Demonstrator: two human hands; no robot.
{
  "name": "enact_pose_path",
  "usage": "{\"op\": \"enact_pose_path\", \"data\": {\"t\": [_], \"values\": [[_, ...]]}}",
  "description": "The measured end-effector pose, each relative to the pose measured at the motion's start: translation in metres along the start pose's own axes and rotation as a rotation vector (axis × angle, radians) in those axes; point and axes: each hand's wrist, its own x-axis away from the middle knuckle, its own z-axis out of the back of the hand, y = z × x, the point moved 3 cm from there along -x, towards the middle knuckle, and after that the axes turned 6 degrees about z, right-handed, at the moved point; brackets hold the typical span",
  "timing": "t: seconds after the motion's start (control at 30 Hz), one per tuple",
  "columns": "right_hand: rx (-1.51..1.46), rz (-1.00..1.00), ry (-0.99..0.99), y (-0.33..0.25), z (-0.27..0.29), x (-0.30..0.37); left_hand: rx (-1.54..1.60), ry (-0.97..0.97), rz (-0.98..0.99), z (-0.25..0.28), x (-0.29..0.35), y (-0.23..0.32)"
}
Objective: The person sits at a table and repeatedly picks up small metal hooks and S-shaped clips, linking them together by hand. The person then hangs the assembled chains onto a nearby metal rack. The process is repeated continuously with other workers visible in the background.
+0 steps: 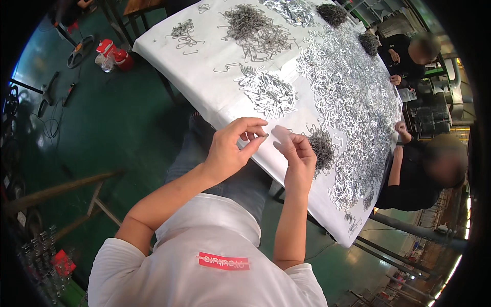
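Left grip [230, 148] is pinching 1 small grey piece [266, 135] at thumb and finger tips; right grip [300, 161], blurred, is hovering just beside it, its hold impossible to tell. Silver pieces [268, 94] and dark hooks [323, 148] are lying nearby on the table [194, 77].

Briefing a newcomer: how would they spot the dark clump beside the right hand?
Find the white-topped table. On its near side, just right of the right hand, sits a tangled clump, dark grey against the bright silver spread.
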Motion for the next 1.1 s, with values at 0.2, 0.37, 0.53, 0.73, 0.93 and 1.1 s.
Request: {"op": "enact_pose_path", "data": {"t": [0.2,0.37,0.53,0.73,0.93,1.1], "values": [[-0.052,0.182,-0.004,-0.024,-0.023,0.0,-0.022,-0.011,-0.022,-0.009,-0.006,0.011],[0.031,0.293,0.119,-0.021,-0.016,-0.003,-0.003,-0.013,-0.092,-0.024,-0.011,0.012],[0.086,0.463,0.243,-0.013,-0.011,-0.003,-0.034,0.031,-0.183,-0.038,-0.011,-0.002],[0.083,0.507,0.27,-0.013,0.0,-0.009,-0.446,0.133,-0.222,-0.016,-0.076,-0.074],[0.075,0.494,0.274,-0.015,0.001,-0.015,-0.798,-0.036,-0.278,-0.026,-0.114,-0.12],[0.121,0.51,0.265,-0.014,-0.005,-0.025,-1.156,-0.096,-0.422,-0.035,-0.116,-0.123]]}}
